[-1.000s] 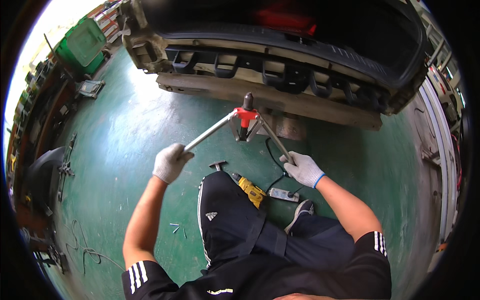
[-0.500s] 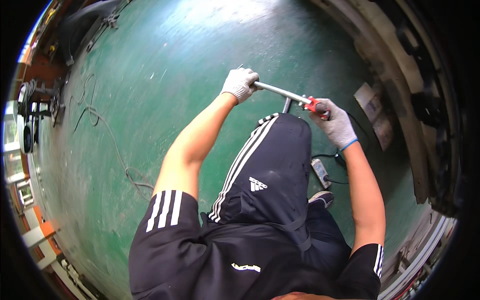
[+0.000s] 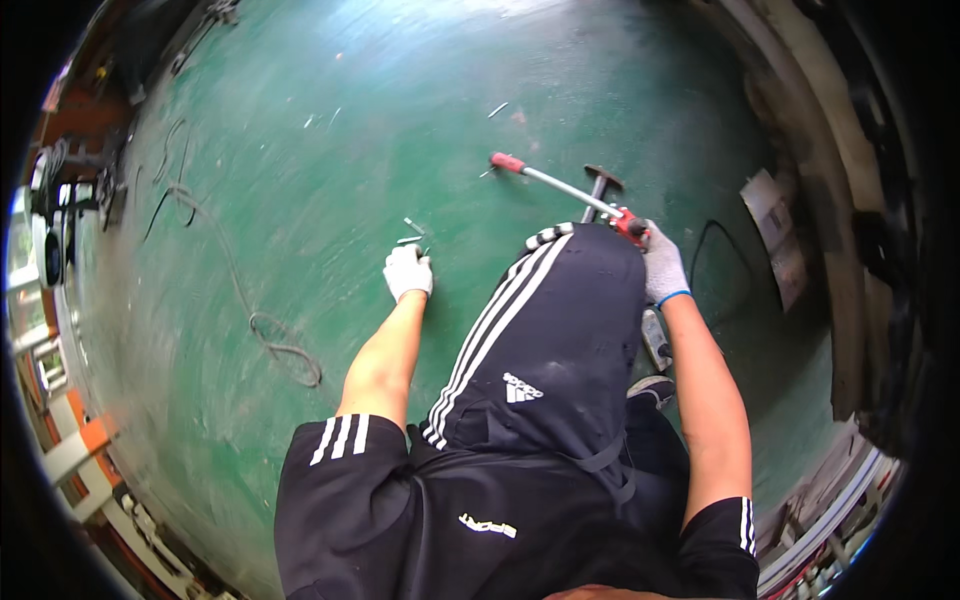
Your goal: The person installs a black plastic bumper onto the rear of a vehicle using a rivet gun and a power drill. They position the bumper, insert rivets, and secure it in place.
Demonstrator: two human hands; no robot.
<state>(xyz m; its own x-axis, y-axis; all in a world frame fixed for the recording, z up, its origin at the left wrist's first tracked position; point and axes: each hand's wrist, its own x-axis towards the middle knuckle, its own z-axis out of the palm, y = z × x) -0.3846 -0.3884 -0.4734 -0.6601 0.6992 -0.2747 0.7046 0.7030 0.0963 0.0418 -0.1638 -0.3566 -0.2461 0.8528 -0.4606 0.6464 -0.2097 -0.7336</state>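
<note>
My right hand [image 3: 664, 264], in a pale knitted glove with a blue cuff edge, is closed around the red head of a long-handled tool [image 3: 572, 191]. Its silver bar slants up and left over the floor beyond my knee, ending in a red grip [image 3: 508, 162]. Lower down at the left, my gloved left hand [image 3: 409, 271] is at the floor, its fingers bent together. Small metal pins [image 3: 409, 240] lie just beyond those fingertips; what the fingers pinch, if anything, is too small to make out. Behind the bar shows a hammer-like tool [image 3: 603, 181], partly hidden by my knee.
More small pins [image 3: 498, 110] lie scattered on the green floor [image 3: 300, 200]. A grey cable [image 3: 230, 265] snakes along the left. At the right are a power strip [image 3: 656, 338], a black cord [image 3: 715, 226], a flat cardboard-like piece [image 3: 775, 235] and a long dark structure [image 3: 850, 250].
My left hand has let go of the tool's red grip and moved down and left to the pins on the floor. The right hand, still holding the tool, has shifted slightly lower.
</note>
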